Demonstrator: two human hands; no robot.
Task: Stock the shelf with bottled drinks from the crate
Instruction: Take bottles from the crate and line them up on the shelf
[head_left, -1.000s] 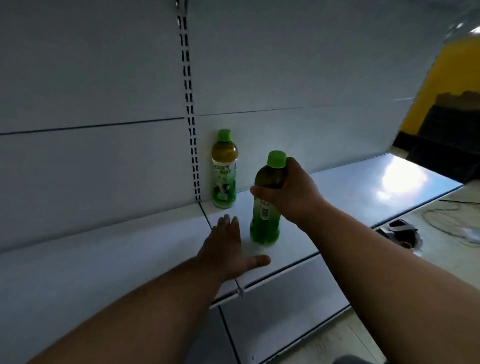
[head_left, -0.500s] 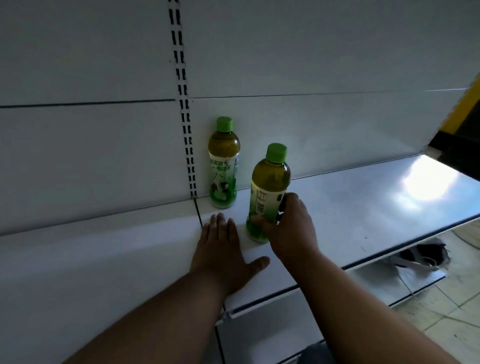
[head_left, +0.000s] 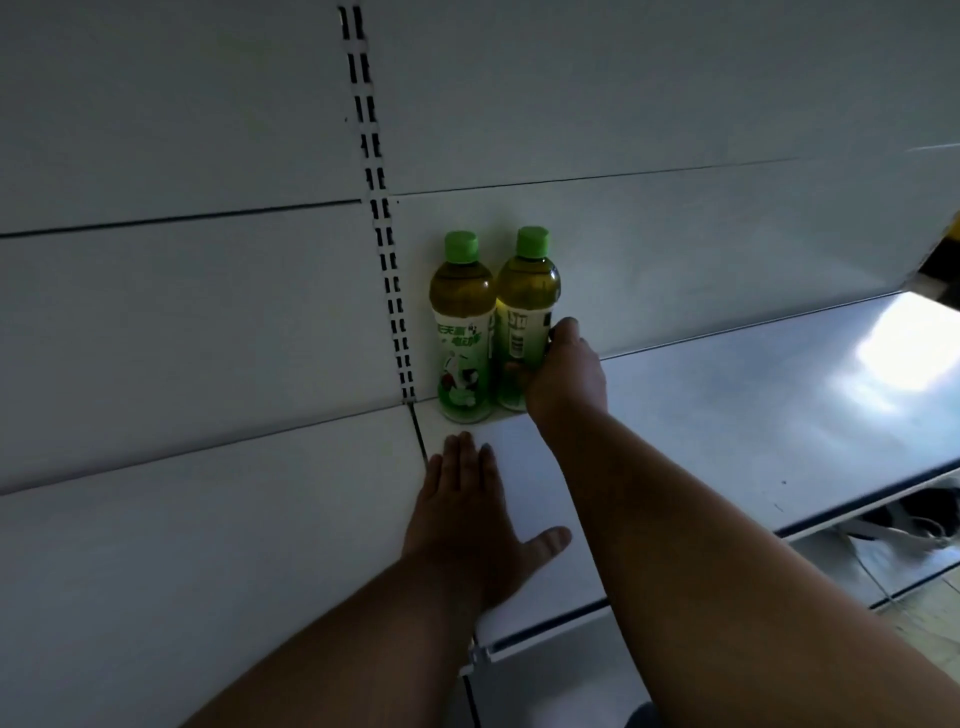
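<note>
Two green-capped tea bottles stand upright side by side at the back of the white shelf (head_left: 727, 415), against the rear panel. The left bottle (head_left: 462, 332) stands free beside the slotted upright. My right hand (head_left: 563, 379) wraps the lower body of the right bottle (head_left: 527, 296), which touches the left one. My left hand (head_left: 467, 514) lies flat on the shelf in front of the bottles, fingers spread, holding nothing. The crate is out of view.
A slotted metal upright (head_left: 384, 234) runs down the back panel just left of the bottles. The shelf's front edge (head_left: 675, 582) runs diagonally; below it, at the right, cables and dark objects (head_left: 909, 525) lie on the floor.
My right hand has slid the second bottle back from mid-shelf until it stands against the first bottle at the rear panel. My left hand has stayed flat on the shelf.
</note>
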